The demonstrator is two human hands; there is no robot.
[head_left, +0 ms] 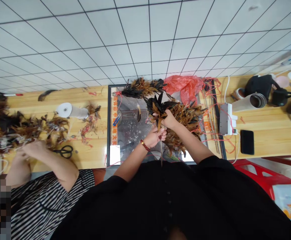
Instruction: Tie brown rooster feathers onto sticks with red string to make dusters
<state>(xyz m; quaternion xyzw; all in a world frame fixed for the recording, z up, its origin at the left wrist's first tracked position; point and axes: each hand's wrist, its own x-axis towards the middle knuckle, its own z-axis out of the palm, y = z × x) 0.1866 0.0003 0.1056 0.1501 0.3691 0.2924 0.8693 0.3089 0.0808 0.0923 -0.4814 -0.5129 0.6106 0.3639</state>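
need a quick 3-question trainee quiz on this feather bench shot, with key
1. True or false: the right hand grips a feather bunch.
2. Which wrist wears the red bead bracelet? A: the person's left. B: the person's right. C: the co-worker's.
3. What tool lies on the wooden table beside the co-worker's forearm?
Key: 1 true; 2 A; 3 black scissors.

The scene is lit brightly and evenly from above; only soft shadows are cast on the wooden table. Pale glare is seen on the glass panel. The feather bundle is rendered sharp. Floor tile lines are splayed toward the edges.
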